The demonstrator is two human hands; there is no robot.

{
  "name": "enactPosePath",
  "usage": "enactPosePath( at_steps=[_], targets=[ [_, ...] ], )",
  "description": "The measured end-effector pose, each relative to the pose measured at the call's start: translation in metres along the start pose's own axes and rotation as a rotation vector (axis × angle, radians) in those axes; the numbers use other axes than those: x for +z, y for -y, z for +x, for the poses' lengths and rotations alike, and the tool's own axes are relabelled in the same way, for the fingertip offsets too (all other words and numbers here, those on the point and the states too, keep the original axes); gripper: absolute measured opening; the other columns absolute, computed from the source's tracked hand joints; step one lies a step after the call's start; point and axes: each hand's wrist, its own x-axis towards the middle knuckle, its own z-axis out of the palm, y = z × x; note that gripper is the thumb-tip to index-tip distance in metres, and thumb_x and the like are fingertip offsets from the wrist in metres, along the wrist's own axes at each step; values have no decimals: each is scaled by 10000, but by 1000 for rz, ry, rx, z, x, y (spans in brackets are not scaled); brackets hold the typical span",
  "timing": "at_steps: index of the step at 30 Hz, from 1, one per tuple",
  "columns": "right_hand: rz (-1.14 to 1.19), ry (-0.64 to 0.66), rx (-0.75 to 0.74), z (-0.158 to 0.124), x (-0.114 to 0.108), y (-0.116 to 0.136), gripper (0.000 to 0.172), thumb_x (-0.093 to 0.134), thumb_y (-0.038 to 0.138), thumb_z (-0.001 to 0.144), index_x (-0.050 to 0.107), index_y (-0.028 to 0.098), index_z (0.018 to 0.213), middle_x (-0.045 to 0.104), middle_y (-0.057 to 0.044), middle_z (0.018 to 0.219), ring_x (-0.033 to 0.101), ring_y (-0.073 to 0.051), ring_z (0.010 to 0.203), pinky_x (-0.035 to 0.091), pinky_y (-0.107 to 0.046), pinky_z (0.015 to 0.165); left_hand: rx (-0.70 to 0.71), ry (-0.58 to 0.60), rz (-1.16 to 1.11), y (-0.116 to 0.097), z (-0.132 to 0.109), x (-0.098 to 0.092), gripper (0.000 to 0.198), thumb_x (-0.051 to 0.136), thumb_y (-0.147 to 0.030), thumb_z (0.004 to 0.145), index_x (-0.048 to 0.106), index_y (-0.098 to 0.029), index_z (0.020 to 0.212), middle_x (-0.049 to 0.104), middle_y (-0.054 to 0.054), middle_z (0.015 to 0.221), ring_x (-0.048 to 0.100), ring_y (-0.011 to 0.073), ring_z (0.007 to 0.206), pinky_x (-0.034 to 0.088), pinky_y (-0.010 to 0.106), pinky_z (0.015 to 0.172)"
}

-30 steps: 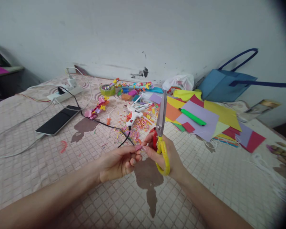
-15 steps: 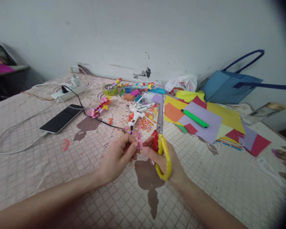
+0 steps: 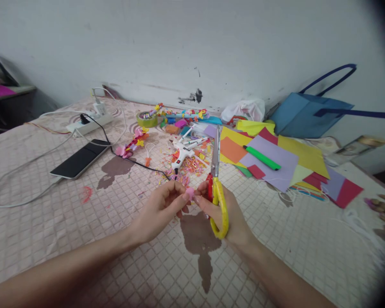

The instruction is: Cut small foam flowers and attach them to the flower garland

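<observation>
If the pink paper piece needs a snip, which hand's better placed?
Probably the right hand: it holds the yellow-and-red-handled scissors, though the blades point up, away from the pink paper piece. The left hand pinches that piece, so it suits steadying.

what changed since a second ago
The left hand has rolled from palm up to back up, and the pink piece it pinches now shows a rounded outline. Nothing was visibly let go. The right hand still holds the scissors, blades up; the glue gun hasn't moved.
</observation>
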Motion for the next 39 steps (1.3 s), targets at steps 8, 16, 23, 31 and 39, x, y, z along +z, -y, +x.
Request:
enactPosePath(
  at_steps=[8,16,23,31,39],
  targets=[
    [25,66,12,-1,-3,-1,290,604,467,793,520,189,800,454,67,547,399,-78,439,315,-213,425,-8,-7,-74,-3,4,-5,196,566,-313,848,519,-152,746,585,0,647,535,97,578,440,212,554],
    [-148,257,54,-15,-36,-13,409,431,580,868,462,199,721,395,53,548,376,-97,476,297,-228,444,17,-50,-200,-5,10,-14,188,608,-295,831,544,-147,734,630,12,687,584,103,622,465,220,610],
    [-123,321,283,-40,-45,-24,383,512,575,804,519,203,712,370,61,524,261,-69,393,180,-218,368,24,-121,-349,-2,11,-13,153,614,-270,835,550,-148,768,667,38,840,634,132,795,504,256,732],
    [-216,271,183,-40,-24,-21,466,496,655,780,479,205,660,332,71,460,254,-69,379,176,-215,357,62,-218,-511,-2,12,-11,169,599,-289,847,555,-155,754,642,25,844,591,127,831,483,259,759],
    [-208,251,116,-30,5,-36,523,439,714,780,422,208,645,315,78,456,258,-61,375,169,-210,358,69,-357,-584,-5,11,-12,182,644,-303,799,555,-161,728,589,2,809,554,118,778,464,263,755]
  ],
)
